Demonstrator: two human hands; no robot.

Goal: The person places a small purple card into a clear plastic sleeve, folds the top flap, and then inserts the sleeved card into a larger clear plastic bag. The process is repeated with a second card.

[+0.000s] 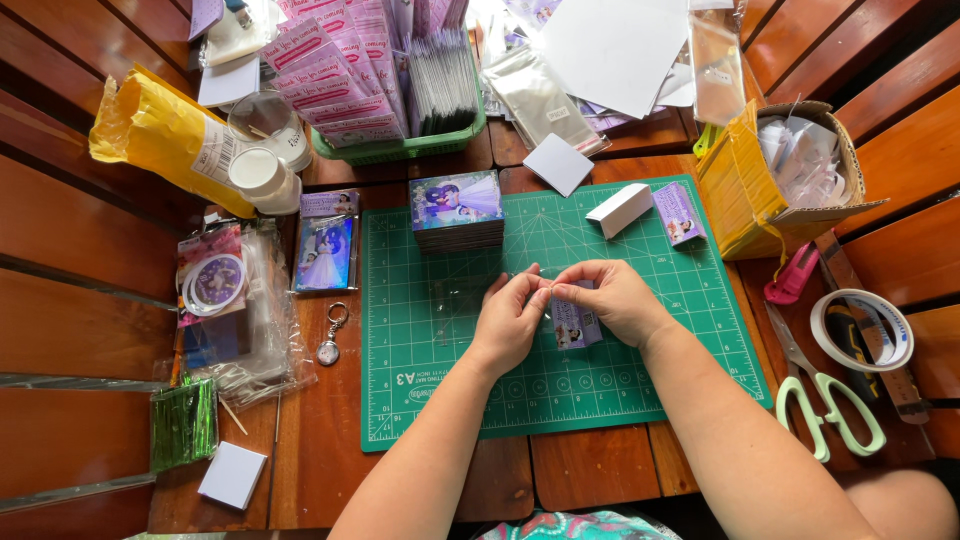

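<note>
Above the green gridded cutting mat [640,380]: left hand [508,325] and right hand [618,300], fingertips pinched shut together on a small purple printed card [574,325] in a clear plastic sleeve [455,300]. Nearby, a stack of photo cards [457,212].

Two hands — the left hand [512,320] and the right hand [615,300] — meet over one green mat [420,340]. One small purple card [575,325] sits between them. Just above the left hand is one stack of photo cards [457,210]. Above the right hand lie two little boxes — one white box [619,210], one purple box [679,213]. Far right of the hands are one pair of scissors [825,400], one tape roll [862,330] and one pink cutter [792,275]. Left of the hands lies one keyring [330,335].
</note>
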